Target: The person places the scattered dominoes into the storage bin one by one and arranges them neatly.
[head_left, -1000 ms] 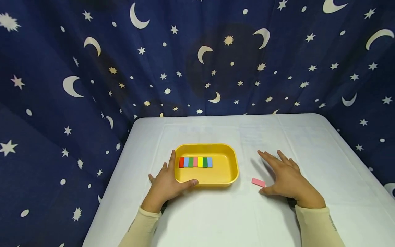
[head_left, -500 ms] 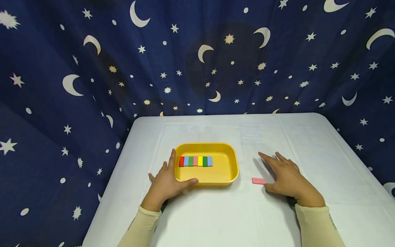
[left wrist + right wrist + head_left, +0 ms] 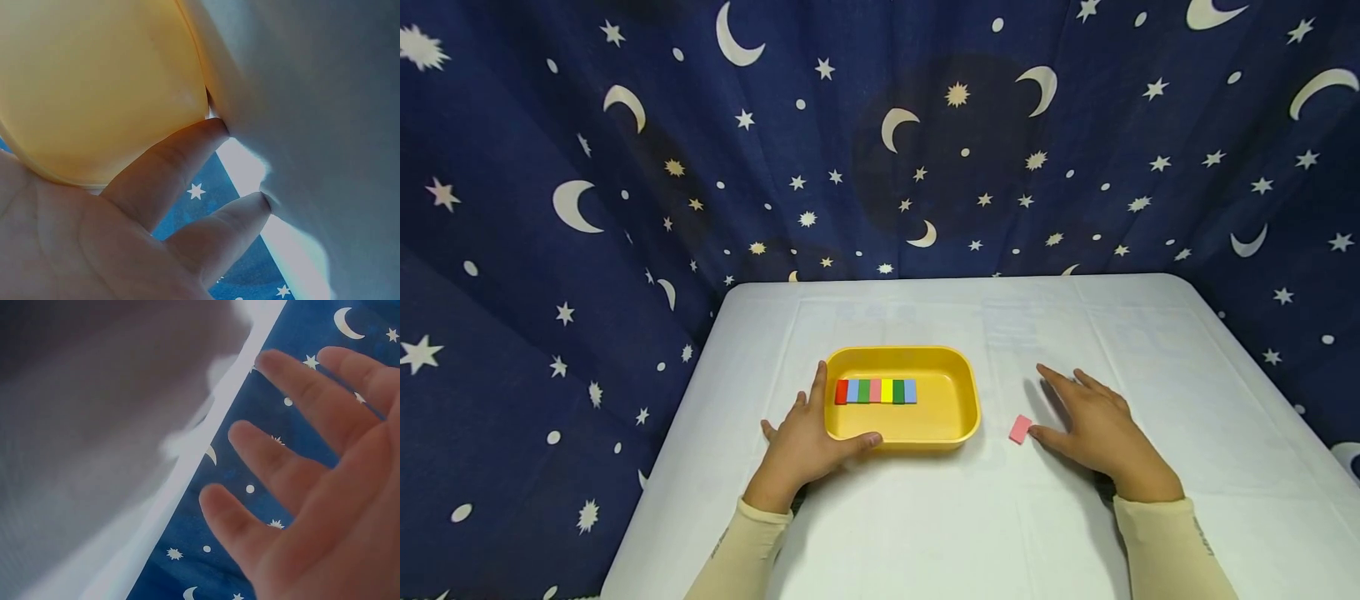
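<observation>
A yellow tray (image 3: pixel 946 410) sits on the white table, with a row of coloured blocks (image 3: pixel 876 392) lined up in its left part: red, blue, green, pink, yellow, green, blue. My left hand (image 3: pixel 801 454) rests at the tray's near left corner, index finger along the left side and thumb along the front rim. In the left wrist view, its straight fingers lie beside the tray wall (image 3: pixel 156 94). To the tray's right, a loose pink block (image 3: pixel 1020 429) lies slanted on the cloth. The thumb tip of my right hand (image 3: pixel 1097 433) is right at that block; the other fingers spread above the table.
The white-clothed table (image 3: pixel 940 533) extends around the tray and both hands. Behind and beside it hangs a dark blue curtain (image 3: pixel 850 208) with moons and stars.
The loose pink block has turned from lying crosswise to standing more lengthwise, and shifted slightly left and away. My right thumb has moved left with it. The left hand and tray stay put.
</observation>
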Demonstrator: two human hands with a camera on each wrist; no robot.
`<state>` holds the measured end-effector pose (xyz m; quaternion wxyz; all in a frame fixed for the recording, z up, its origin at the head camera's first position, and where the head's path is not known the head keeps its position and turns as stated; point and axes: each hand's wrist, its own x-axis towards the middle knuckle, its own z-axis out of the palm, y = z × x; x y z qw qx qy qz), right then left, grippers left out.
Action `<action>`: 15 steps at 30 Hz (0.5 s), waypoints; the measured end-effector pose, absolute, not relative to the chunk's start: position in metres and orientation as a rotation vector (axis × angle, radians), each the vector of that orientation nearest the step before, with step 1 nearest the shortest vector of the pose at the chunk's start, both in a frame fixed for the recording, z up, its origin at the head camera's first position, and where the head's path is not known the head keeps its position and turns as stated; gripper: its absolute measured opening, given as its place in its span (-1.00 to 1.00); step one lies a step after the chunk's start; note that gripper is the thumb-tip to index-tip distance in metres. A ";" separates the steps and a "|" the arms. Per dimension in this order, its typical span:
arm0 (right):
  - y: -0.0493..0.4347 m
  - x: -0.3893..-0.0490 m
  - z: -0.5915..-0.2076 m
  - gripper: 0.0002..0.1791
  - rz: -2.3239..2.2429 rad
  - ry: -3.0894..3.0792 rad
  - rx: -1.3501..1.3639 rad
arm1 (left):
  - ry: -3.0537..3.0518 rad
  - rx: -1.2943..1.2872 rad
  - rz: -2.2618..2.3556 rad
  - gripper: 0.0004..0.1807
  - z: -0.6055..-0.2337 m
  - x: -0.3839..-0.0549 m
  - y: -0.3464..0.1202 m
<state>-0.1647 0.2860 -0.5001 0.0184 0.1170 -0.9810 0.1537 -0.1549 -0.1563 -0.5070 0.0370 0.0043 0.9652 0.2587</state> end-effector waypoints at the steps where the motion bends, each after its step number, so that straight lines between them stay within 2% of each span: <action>1: 0.285 -0.165 -0.501 0.14 0.469 -3.049 0.354 | 2.961 0.012 0.795 0.66 -0.507 -0.155 -0.156; 7: 0.281 -0.166 -0.501 0.08 0.431 -3.052 0.334 | 2.964 0.009 0.801 0.66 -0.505 -0.154 -0.156; 15: 0.278 -0.163 -0.498 0.03 0.487 -2.966 0.497 | 2.964 0.006 0.780 0.64 -0.507 -0.155 -0.157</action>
